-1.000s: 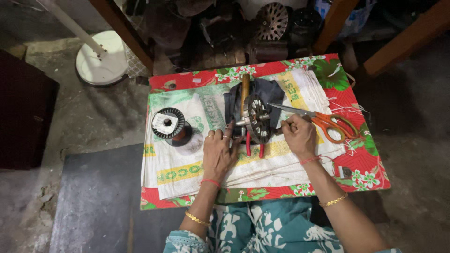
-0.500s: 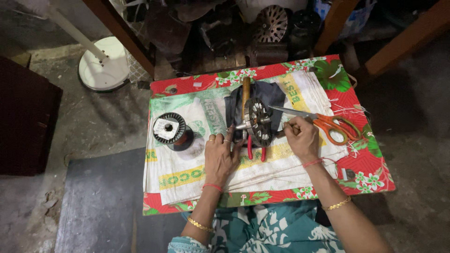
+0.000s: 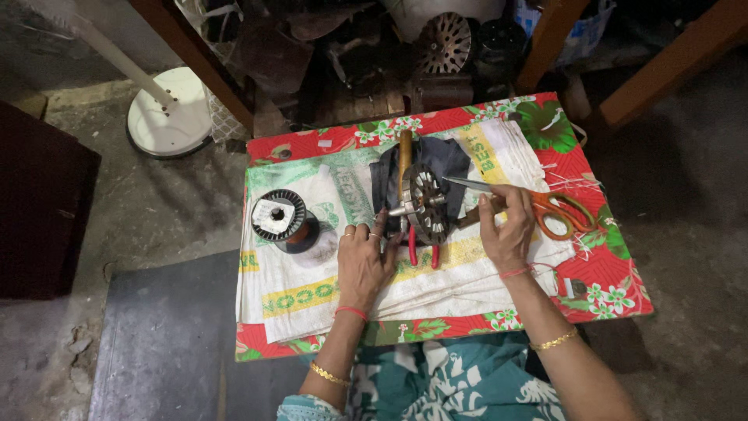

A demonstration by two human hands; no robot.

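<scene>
Metal rotor (image 3: 425, 204) stands between both hands. Left hand (image 3: 365, 263) lies flat, fingers spread, touching it; right hand (image 3: 506, 231) seems closed on the scissors (image 3: 538, 209), though the grip is partly hidden.

Both forearms are reaching forward from the bottom of the view, side by side and a little apart. The left hand (image 3: 365, 261) is lying palm down, fingers stretched ahead and slightly spread, rings showing, a red thread and a gold bangle circling that arm. The right hand (image 3: 505, 234) is angling inward, fingers curling loosely, thumb pointing forward, with a red thread and gold bangle too.
</scene>
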